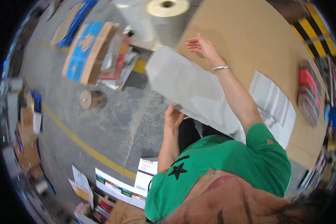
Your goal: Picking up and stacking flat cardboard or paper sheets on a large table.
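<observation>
A large whitish sheet [190, 82], paper or thin film, hangs over the left edge of a brown cardboard-covered table [246, 33]. My left hand [173, 117] is closed on the sheet's near-left edge, with its fingertips partly hidden by it. Beyond the sheet's far edge, my right hand [203, 47] hovers over the cardboard with fingers stretched out and nothing in them; a silvery bracelet circles that wrist. To the right of my right forearm lies a stack of white sheets [274, 102], slightly fanned.
Big rolls of clear film [168, 22] stand at the far side. On the floor to the left are a blue-taped carton [86, 52], a brown spool [90, 99] and loose packaging [117, 67]. A red, plastic-wrapped pack [309, 91] lies on the table's right side.
</observation>
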The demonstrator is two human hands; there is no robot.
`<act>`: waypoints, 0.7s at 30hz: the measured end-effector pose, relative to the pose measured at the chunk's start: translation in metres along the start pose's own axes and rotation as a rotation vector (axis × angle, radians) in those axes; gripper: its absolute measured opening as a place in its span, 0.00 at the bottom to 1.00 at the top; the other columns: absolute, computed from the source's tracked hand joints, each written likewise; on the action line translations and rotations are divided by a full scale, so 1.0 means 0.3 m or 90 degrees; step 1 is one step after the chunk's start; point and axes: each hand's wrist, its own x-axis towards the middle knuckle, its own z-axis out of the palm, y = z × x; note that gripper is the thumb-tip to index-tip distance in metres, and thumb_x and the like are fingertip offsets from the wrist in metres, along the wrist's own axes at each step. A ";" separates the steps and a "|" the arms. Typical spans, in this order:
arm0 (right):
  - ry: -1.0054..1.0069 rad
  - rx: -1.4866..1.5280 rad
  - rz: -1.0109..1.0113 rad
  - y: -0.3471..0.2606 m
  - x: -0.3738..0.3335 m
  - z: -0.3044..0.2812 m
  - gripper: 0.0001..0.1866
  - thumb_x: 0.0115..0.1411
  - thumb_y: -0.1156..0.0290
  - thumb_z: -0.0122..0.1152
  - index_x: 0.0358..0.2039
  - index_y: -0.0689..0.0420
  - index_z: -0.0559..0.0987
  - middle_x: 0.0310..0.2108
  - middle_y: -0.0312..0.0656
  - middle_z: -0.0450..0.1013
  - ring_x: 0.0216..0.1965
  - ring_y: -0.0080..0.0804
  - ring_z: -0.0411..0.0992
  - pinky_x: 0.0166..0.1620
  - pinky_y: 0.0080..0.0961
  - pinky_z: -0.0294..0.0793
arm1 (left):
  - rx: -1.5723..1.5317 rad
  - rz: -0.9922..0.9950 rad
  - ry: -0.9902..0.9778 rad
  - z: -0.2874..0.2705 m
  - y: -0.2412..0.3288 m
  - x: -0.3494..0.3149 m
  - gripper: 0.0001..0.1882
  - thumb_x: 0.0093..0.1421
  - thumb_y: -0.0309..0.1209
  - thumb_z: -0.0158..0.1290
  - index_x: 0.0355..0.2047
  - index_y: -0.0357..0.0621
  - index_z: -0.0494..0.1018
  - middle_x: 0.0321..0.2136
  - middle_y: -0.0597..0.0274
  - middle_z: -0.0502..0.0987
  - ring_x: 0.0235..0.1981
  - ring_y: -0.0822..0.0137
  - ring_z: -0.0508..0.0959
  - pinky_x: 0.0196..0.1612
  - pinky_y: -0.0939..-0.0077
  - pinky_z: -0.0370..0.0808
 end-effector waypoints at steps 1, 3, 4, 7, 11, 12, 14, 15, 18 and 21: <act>0.004 -0.028 0.006 0.006 -0.036 -0.068 0.31 0.61 0.45 0.37 0.39 0.65 0.73 0.37 0.45 0.73 0.38 0.29 0.71 0.44 0.23 0.70 | -0.079 -0.018 0.004 -0.020 -0.030 -0.018 0.26 0.52 0.41 0.54 0.47 0.38 0.65 0.45 0.57 0.70 0.47 0.58 0.69 0.51 0.60 0.64; 0.065 -0.087 0.024 0.011 -0.129 -0.205 0.30 0.61 0.47 0.39 0.39 0.65 0.73 0.36 0.45 0.73 0.38 0.29 0.72 0.44 0.23 0.70 | 0.115 -0.129 0.158 0.106 0.003 -0.020 0.26 0.53 0.39 0.54 0.48 0.37 0.65 0.45 0.55 0.70 0.47 0.58 0.69 0.51 0.62 0.65; 0.066 -0.131 0.042 0.018 -0.183 -0.258 0.28 0.61 0.49 0.42 0.40 0.66 0.73 0.36 0.46 0.73 0.38 0.29 0.72 0.44 0.23 0.70 | 0.220 -0.084 0.173 0.128 0.012 -0.003 0.26 0.53 0.37 0.54 0.48 0.35 0.64 0.45 0.55 0.70 0.47 0.59 0.69 0.51 0.64 0.65; 0.190 -0.283 0.018 0.068 -0.354 -0.562 0.23 0.59 0.54 0.45 0.32 0.64 0.75 0.28 0.38 0.74 0.32 0.24 0.72 0.37 0.21 0.70 | 0.590 0.090 0.158 0.217 0.031 -0.008 0.25 0.53 0.33 0.56 0.48 0.32 0.65 0.44 0.56 0.70 0.44 0.63 0.70 0.49 0.71 0.66; 0.362 -0.581 0.110 0.058 -0.628 -1.063 0.21 0.55 0.54 0.51 0.34 0.62 0.76 0.29 0.42 0.75 0.33 0.28 0.72 0.38 0.24 0.69 | 0.771 0.240 0.056 0.293 0.005 -0.069 0.26 0.53 0.34 0.56 0.48 0.30 0.64 0.44 0.55 0.69 0.45 0.64 0.69 0.48 0.71 0.65; 0.356 -0.603 0.137 0.052 -0.678 -1.152 0.23 0.53 0.53 0.53 0.37 0.62 0.76 0.32 0.45 0.75 0.36 0.31 0.72 0.40 0.25 0.69 | 0.628 0.191 0.096 0.243 0.017 -0.052 0.26 0.53 0.34 0.56 0.47 0.29 0.64 0.43 0.55 0.70 0.44 0.64 0.69 0.48 0.71 0.65; 0.298 -0.604 0.140 0.107 -0.762 -1.293 0.27 0.51 0.51 0.55 0.40 0.63 0.75 0.36 0.48 0.73 0.40 0.35 0.71 0.44 0.27 0.67 | 0.490 0.151 0.143 0.190 0.033 -0.040 0.26 0.53 0.34 0.56 0.46 0.28 0.65 0.43 0.55 0.70 0.44 0.64 0.69 0.48 0.71 0.65; 0.246 -0.612 0.142 0.132 -0.773 -1.322 0.31 0.48 0.50 0.57 0.43 0.65 0.73 0.40 0.52 0.72 0.44 0.40 0.70 0.48 0.28 0.66 | 0.469 0.087 0.216 0.188 0.047 -0.011 0.25 0.53 0.35 0.55 0.46 0.27 0.65 0.42 0.55 0.70 0.44 0.65 0.69 0.48 0.72 0.65; 0.135 -0.711 0.114 0.114 -0.770 -1.271 0.38 0.48 0.50 0.60 0.50 0.68 0.66 0.49 0.55 0.66 0.51 0.42 0.64 0.53 0.30 0.62 | 0.633 0.129 0.272 0.277 0.036 -0.023 0.26 0.53 0.35 0.55 0.45 0.26 0.65 0.42 0.55 0.70 0.43 0.65 0.69 0.47 0.73 0.64; 0.172 -0.781 0.110 0.189 -0.768 -1.336 0.38 0.45 0.49 0.61 0.46 0.69 0.69 0.47 0.57 0.67 0.49 0.46 0.66 0.53 0.31 0.62 | 0.897 0.223 0.217 0.395 0.014 -0.072 0.26 0.53 0.34 0.55 0.46 0.26 0.64 0.43 0.55 0.70 0.44 0.66 0.69 0.48 0.74 0.64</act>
